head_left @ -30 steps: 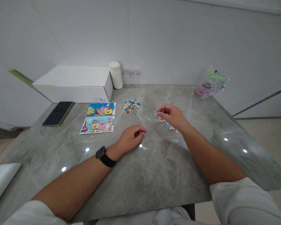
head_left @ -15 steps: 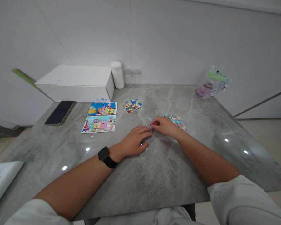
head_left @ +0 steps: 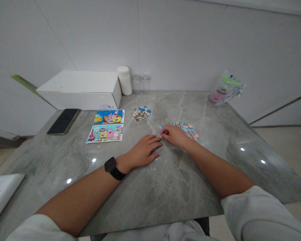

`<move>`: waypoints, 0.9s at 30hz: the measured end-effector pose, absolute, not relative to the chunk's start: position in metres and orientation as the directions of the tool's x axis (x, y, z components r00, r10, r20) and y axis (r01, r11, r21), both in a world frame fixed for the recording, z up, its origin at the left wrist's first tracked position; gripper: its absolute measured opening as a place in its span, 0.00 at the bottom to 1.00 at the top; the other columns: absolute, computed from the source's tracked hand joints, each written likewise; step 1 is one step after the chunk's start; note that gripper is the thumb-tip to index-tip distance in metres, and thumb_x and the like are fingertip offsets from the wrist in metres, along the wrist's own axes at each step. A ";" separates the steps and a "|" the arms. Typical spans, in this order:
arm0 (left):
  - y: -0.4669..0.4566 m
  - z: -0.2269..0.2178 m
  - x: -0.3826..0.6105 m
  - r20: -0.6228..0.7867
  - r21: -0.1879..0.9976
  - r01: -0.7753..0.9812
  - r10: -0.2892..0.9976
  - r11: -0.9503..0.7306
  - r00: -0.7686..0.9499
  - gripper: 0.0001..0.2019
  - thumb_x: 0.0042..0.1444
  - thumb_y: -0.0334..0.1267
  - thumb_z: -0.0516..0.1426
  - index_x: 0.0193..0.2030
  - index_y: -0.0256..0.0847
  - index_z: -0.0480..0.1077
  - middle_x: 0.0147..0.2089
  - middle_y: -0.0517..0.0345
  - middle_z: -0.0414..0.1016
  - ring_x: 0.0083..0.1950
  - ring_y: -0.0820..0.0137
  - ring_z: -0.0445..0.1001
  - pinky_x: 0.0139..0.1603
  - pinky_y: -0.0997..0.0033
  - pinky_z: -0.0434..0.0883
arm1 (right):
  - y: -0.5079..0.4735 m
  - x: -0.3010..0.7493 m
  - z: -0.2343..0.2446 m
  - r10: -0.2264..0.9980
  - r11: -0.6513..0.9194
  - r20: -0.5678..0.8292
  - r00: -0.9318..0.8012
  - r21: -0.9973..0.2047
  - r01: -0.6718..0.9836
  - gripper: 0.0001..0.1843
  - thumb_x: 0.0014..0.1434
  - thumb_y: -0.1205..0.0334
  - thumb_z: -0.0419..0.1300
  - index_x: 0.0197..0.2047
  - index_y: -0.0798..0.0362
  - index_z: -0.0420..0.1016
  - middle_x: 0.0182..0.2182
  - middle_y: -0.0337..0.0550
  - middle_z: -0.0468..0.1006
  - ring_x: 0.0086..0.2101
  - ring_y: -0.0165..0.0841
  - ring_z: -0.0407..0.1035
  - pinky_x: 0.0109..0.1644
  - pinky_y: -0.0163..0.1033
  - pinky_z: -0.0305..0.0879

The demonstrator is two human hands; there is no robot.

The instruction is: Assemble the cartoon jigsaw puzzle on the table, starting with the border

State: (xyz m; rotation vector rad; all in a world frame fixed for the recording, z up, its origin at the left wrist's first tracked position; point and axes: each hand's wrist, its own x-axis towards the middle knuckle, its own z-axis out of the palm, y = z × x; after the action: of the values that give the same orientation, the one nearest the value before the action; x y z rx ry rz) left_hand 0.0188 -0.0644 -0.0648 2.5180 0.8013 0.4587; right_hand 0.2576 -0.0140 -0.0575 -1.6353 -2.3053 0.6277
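Observation:
My left hand (head_left: 143, 152), with a black watch on its wrist, lies flat on the grey marble table (head_left: 150, 187), fingers stretched out. My right hand (head_left: 173, 135) is pinched on a small puzzle piece (head_left: 161, 135) right at the left hand's fingertips. A loose blue piece (head_left: 160, 127) lies just beyond them. A pile of puzzle pieces (head_left: 188, 129) sits right behind my right hand. A second pile (head_left: 140, 113) lies farther back, left of centre. Two cartoon picture cards (head_left: 106, 125) lie flat to the left.
A white box (head_left: 81, 88) stands at the back left, with a white canister (head_left: 124, 80) and two clear jars (head_left: 140, 83) beside it. A black phone (head_left: 63, 121) lies at the left. A plastic bag (head_left: 225, 88) sits at the back right. A white booklet (head_left: 1, 194) is at the near left.
My right hand came back from the pile with a small piece and met my left hand. The left hand unfolded from a loose fist to lie flat.

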 end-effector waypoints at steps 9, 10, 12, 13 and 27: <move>-0.064 -0.069 0.019 0.190 0.541 0.443 0.618 -0.715 0.763 0.21 0.68 0.44 0.60 0.66 0.48 0.73 0.75 0.47 0.67 0.76 0.51 0.64 0.78 0.37 0.55 | -0.013 0.259 -0.059 0.931 0.303 -0.040 -0.362 -0.468 0.830 0.04 0.63 0.66 0.65 0.39 0.50 0.82 0.35 0.42 0.85 0.35 0.34 0.76 0.40 0.36 0.64; -0.064 -0.069 0.019 0.184 0.535 0.448 0.617 -0.716 0.765 0.21 0.68 0.44 0.60 0.66 0.48 0.73 0.75 0.47 0.67 0.76 0.51 0.64 0.78 0.37 0.55 | -0.013 0.259 -0.059 0.931 0.303 -0.039 -0.362 -0.467 0.831 0.04 0.63 0.66 0.65 0.39 0.50 0.82 0.35 0.42 0.85 0.35 0.34 0.76 0.39 0.36 0.64; -0.064 -0.068 0.019 0.174 0.524 0.455 0.613 -0.720 0.770 0.21 0.69 0.43 0.59 0.67 0.47 0.73 0.76 0.47 0.66 0.77 0.51 0.63 0.78 0.37 0.55 | -0.014 0.258 -0.058 0.932 0.304 -0.037 -0.361 -0.465 0.832 0.04 0.63 0.67 0.64 0.39 0.50 0.82 0.34 0.42 0.85 0.34 0.34 0.76 0.39 0.36 0.64; -0.063 -0.068 0.019 0.172 0.521 0.455 0.611 -0.722 0.773 0.21 0.69 0.43 0.59 0.67 0.47 0.72 0.76 0.47 0.66 0.77 0.51 0.62 0.78 0.37 0.55 | -0.014 0.258 -0.058 0.932 0.305 -0.034 -0.360 -0.462 0.833 0.04 0.63 0.67 0.64 0.40 0.50 0.82 0.34 0.42 0.85 0.35 0.34 0.76 0.39 0.36 0.64; -0.060 -0.066 0.018 0.332 0.665 0.361 0.692 -0.654 0.642 0.21 0.69 0.36 0.56 0.67 0.46 0.70 0.68 0.47 0.75 0.68 0.57 0.73 0.72 0.50 0.68 | -0.004 0.293 0.003 0.971 0.227 0.202 -0.128 -0.610 0.759 0.05 0.62 0.62 0.64 0.39 0.50 0.83 0.32 0.41 0.84 0.33 0.33 0.74 0.40 0.37 0.67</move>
State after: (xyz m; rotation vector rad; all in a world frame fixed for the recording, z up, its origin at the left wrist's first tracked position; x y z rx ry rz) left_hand 0.0181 -0.0599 -0.0665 2.3051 0.8184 0.7844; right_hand 0.2934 -0.0041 0.0033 -1.5855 -1.9441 0.4903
